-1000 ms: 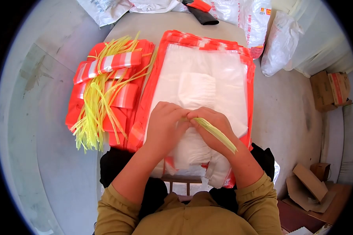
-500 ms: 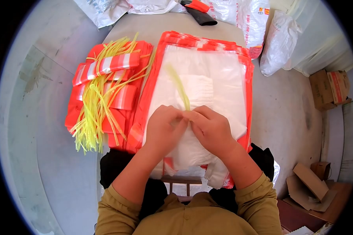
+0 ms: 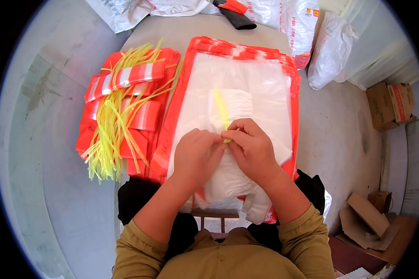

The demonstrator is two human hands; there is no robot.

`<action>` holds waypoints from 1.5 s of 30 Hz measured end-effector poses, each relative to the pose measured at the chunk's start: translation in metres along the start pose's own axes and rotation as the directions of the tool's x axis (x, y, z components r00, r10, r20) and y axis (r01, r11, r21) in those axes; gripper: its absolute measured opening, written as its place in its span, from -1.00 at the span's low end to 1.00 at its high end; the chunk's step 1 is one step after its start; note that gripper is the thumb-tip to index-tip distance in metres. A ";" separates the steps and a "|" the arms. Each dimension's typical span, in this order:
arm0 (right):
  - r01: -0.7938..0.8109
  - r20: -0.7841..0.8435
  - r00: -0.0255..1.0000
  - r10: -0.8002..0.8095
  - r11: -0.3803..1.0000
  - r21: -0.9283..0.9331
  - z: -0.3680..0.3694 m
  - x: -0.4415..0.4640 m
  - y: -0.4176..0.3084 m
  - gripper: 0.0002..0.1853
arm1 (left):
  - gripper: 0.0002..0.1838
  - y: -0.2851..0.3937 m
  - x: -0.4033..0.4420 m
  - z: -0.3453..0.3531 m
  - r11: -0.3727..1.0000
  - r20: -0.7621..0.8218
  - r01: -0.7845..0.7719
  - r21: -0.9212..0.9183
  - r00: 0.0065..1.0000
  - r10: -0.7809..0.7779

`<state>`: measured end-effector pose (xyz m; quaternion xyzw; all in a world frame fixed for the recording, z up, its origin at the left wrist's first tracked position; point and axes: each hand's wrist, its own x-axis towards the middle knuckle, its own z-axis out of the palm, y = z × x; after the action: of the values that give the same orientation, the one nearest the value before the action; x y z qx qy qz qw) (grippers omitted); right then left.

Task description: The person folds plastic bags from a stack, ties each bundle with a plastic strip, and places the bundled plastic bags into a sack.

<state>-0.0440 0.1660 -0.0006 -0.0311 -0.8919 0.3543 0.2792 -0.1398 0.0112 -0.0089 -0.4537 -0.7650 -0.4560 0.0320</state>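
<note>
A short yellow strip (image 3: 221, 107) stands up from between my fingertips, its upper end blurred. My left hand (image 3: 198, 156) and my right hand (image 3: 251, 149) meet over the middle of a gathered white bundle (image 3: 226, 179), both pinching the strip where it crosses the bundle. Beneath lies a wide white plastic sheet (image 3: 265, 83) on a stack of red bags (image 3: 219, 45). To the left, loose yellow strips (image 3: 104, 149) drape over folded red-and-white striped bags (image 3: 125, 78).
A pale table top (image 3: 172, 32) carries the stacks. White printed sacks (image 3: 300, 28) and a black-and-red item (image 3: 237, 16) are beyond it. Another white sack (image 3: 330, 51) stands at the right. Cardboard boxes (image 3: 384, 107) and flattened cardboard (image 3: 365, 223) lie farther right.
The yellow strip has swung from over my right wrist to pointing away from me, beyond my fingertips. Both hands stay together over the bundle, with the fingers shifted around the strip.
</note>
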 end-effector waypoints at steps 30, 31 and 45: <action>-0.032 0.103 0.994 0.021 0.995 0.098 -0.010 0.001 -0.003 -0.84 | -0.96 -0.007 0.000 0.001 0.990 0.043 0.140 -0.034 0.989 -0.138; -0.027 0.105 0.994 0.016 0.994 0.103 -0.012 0.001 -0.002 -0.86 | -0.98 -0.008 0.000 0.001 0.994 0.030 0.113 -0.008 0.993 -0.112; -0.307 0.227 0.923 0.311 0.950 -0.054 -0.046 -0.005 -0.004 -0.60 | -0.80 -0.007 0.006 -0.010 0.976 -0.164 0.152 0.155 0.978 -0.126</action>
<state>-0.0153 0.1901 0.0267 -0.1320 -0.9055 0.3871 0.1133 -0.1522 0.0070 -0.0055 -0.3583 -0.8256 -0.4251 0.0967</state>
